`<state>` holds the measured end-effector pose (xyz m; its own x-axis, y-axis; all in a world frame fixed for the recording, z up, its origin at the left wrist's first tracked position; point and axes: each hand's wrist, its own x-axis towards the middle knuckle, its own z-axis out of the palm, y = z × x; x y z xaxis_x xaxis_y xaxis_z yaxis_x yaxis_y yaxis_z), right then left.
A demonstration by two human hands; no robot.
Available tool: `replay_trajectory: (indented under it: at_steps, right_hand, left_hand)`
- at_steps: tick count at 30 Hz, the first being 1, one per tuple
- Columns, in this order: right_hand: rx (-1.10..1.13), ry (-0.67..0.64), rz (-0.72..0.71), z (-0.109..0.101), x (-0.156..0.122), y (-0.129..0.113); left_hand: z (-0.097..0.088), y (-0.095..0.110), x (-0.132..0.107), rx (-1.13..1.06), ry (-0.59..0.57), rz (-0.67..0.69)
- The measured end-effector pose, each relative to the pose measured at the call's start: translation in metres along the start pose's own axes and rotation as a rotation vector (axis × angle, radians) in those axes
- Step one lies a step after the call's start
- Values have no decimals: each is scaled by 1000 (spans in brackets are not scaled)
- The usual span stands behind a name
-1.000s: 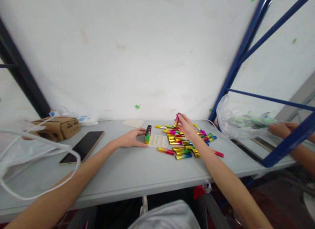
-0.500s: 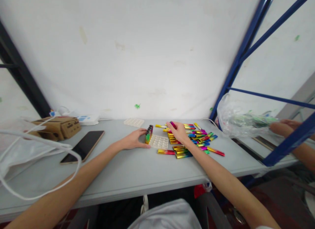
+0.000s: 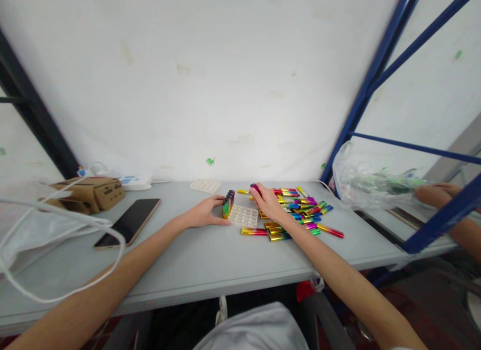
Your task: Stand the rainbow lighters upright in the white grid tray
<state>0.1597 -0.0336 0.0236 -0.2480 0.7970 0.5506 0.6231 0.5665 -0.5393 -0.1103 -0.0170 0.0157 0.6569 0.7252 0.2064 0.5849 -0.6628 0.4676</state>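
A white tray (image 3: pixel 244 217) with rows of round hollows lies on the table. Along its left edge stands a row of shiny rainbow-coloured lighters (image 3: pixel 227 205) with black tops. My left hand (image 3: pixel 205 212) grips the tray's left end, thumb at the near corner and fingers behind the row. Just above the tray's far right side, my right hand (image 3: pixel 267 199) pinches one purple lighter (image 3: pixel 257 189), dark end up; its lower part is hidden by the fingers. Right of the tray lies a loose pile of similar metallic lighters (image 3: pixel 308 217), partly under my right forearm.
A second white tray (image 3: pixel 205 186) lies near the wall. On the left are a phone (image 3: pixel 130 222), a cardboard box (image 3: pixel 95 193) and a white cable (image 3: pixel 116 259). Past the blue frame (image 3: pixel 355 109) on the right, another person's hands (image 3: pixel 436 194) touch a clear plastic bag (image 3: pixel 361 182).
My right hand has moved left from the pile towards the tray, carrying the purple lighter. My left hand stays at the tray's left end.
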Motion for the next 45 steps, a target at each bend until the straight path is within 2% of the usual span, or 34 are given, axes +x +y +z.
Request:
replay_trajectory:
  at_steps: [4, 9, 12, 18, 21, 25, 28, 33, 37, 42, 45]
  right_hand:
    - [-62, -60, -119, 5, 0, -3]
    - [-86, -53, -39, 8, 1, -5]
    - [-121, -57, -37, 11, 1, -2]
    - [-208, -207, -198, 26, 2, 5]
    - [-276, -218, -230, 29, 4, 4]
    - [-288, -278, -259, 15, 6, 3]
    - [-278, -264, -240, -5, 8, 16]
    - [-449, -86, -24, -34, 11, 63]
    - [-550, -201, 145, -48, 10, 89]
    - [-537, -212, 132, -54, 11, 90]
    - [-429, -88, 101, -52, 13, 84]
  left_hand:
    - [3, 1, 0, -6, 10, -11]
    - [5, 5, 1, -26, 12, -6]
    - [5, 8, 0, -22, 10, -5]
    - [5, 7, 1, -15, 18, -9]
    - [5, 7, 1, -10, 15, -10]
    - [3, 8, 0, -6, 5, -8]
    - [3, 8, 0, -6, -4, 4]
    - [3, 8, 1, 2, -4, -7]
    - [2, 8, 1, 8, -7, -12]
    - [2, 7, 1, 5, -12, -4]
    - [2, 7, 1, 6, -7, 2]
